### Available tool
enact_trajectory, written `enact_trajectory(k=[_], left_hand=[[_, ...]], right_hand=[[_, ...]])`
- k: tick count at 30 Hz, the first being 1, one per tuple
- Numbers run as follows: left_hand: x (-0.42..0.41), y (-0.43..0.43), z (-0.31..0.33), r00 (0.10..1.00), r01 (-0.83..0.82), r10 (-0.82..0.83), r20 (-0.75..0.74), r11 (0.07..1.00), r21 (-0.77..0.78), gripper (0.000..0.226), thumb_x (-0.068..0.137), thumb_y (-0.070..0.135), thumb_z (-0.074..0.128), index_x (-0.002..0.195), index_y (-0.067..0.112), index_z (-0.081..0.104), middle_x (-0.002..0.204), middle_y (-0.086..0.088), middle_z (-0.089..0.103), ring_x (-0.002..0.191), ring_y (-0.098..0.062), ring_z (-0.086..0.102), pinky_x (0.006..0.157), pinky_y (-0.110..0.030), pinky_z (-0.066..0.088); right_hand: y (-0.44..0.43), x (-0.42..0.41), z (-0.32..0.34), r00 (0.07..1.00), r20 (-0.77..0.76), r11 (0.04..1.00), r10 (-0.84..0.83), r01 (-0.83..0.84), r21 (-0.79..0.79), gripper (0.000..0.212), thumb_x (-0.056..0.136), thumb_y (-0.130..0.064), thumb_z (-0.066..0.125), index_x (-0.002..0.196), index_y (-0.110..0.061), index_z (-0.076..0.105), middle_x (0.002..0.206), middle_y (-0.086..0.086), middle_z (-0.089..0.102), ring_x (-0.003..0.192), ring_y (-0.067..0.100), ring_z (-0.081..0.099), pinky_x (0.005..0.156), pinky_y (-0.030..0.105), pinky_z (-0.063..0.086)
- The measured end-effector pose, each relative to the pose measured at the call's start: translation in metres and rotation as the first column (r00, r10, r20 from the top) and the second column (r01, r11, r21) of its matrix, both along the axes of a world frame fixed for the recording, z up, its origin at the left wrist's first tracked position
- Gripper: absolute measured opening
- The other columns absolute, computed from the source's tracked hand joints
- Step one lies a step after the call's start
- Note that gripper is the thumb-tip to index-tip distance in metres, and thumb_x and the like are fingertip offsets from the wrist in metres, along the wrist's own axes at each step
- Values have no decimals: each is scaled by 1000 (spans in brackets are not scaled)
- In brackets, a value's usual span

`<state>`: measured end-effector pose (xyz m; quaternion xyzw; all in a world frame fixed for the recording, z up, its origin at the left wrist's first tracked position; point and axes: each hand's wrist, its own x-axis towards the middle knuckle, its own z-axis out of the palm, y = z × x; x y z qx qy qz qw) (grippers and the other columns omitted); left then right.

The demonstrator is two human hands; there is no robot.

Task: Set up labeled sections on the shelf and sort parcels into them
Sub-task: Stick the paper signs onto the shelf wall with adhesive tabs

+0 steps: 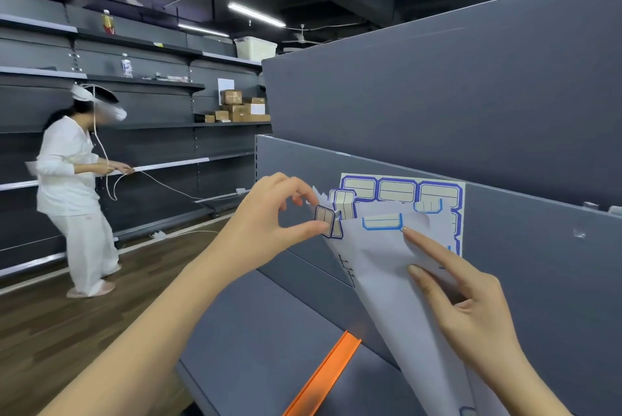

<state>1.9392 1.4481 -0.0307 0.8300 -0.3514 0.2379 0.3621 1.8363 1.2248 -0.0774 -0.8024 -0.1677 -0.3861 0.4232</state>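
Note:
My left hand (279, 213) pinches a small blue-bordered label sticker (324, 218) between thumb and forefinger, partly peeled off its sheet. My right hand (461, 298) holds the white paper sheets (387, 264) from the right, forefinger stretched along the top sheet towards a light-blue label (382, 222). Behind them a label sheet (404, 190) with dark-blue bordered stickers leans against the grey shelf back panel (471, 96). The grey shelf board (269, 331) lies below my hands. Brown parcels (242, 109) are stacked on a far shelf.
An orange strip (323, 378) lies on the shelf board near its front. A person in white (74, 187) stands at the left by the wall shelving (151, 86), holding a cord. A bottle (126, 65) and a white bin (255, 47) sit on upper shelves. The floor is wood.

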Motion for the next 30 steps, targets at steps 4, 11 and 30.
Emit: enact_trajectory(k=[4, 11, 30], left_hand=[[1, 1, 1, 997, 77, -78, -15, 995, -61, 31, 67, 56, 65, 90, 39, 52, 89, 19, 48, 88, 0, 41, 74, -6, 31], [3, -8, -2, 993, 116, -116, 2, 988, -99, 36, 68, 55, 67, 92, 33, 53, 92, 24, 51, 84, -1, 47, 70, -11, 36], [153, 25, 11, 902, 383, -342, -263, 916, 122, 27, 69, 66, 66, 78, 40, 64, 86, 20, 55, 84, -4, 45, 77, -23, 34]], right_hand=[[-4, -4, 2, 999, -33, 997, 36, -34, 65, 56, 77, -18, 58, 108, -64, 53, 106, -41, 60, 105, -18, 54, 79, -3, 37], [-8, -6, 1, 996, -71, 982, 47, -33, 185, 58, 82, -11, 69, 99, -66, 58, 105, -38, 62, 104, -15, 56, 83, 2, 41], [45, 98, 17, 980, -199, 956, 17, 43, 292, 52, 79, -12, 69, 120, -41, 56, 117, -39, 55, 116, -14, 48, 89, 5, 41]])
